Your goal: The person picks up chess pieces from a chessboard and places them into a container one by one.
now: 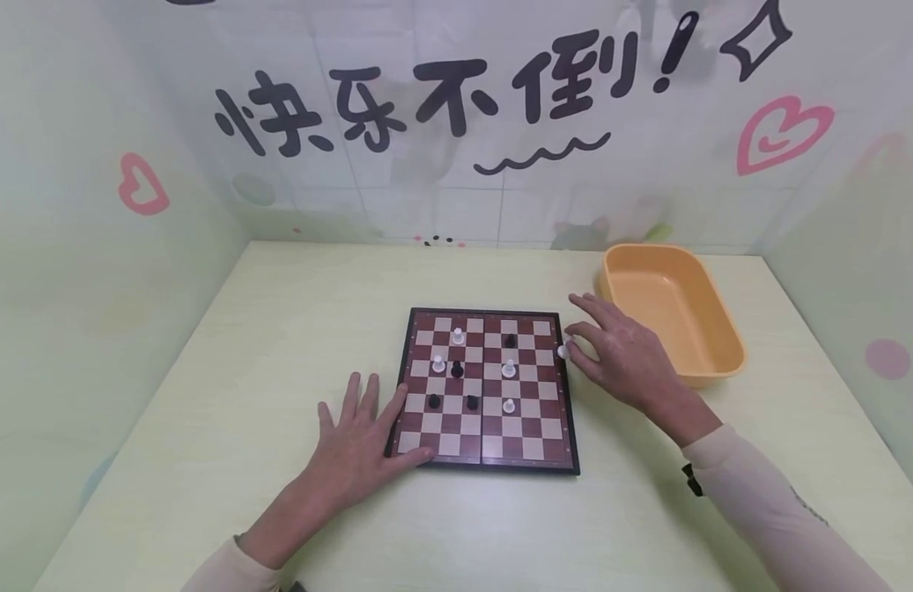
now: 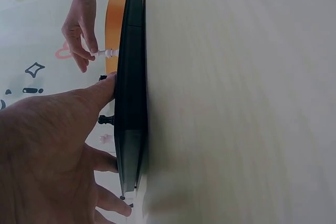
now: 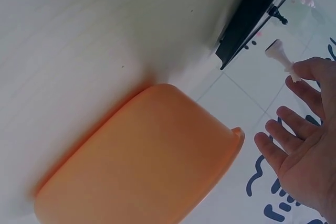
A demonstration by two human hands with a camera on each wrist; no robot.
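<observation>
Just above the board's [image 1: 530,450] right edge, I see the right hand [image 1: 624,353] pinching a white piece [image 1: 563,352] by its top between thumb and forefinger, the other fingers loosely spread; my right wrist view shows its base clear of the board. At the left edge, the left hand [image 1: 356,450] lies spread wide, thumb and forefinger touching the rim, gripping nothing. I count four white pieces [image 1: 509,406] and four black pieces [image 1: 457,370] standing on the squares. The tub [image 1: 670,304] sits on the table [image 1: 293,329] beside the right hand.
</observation>
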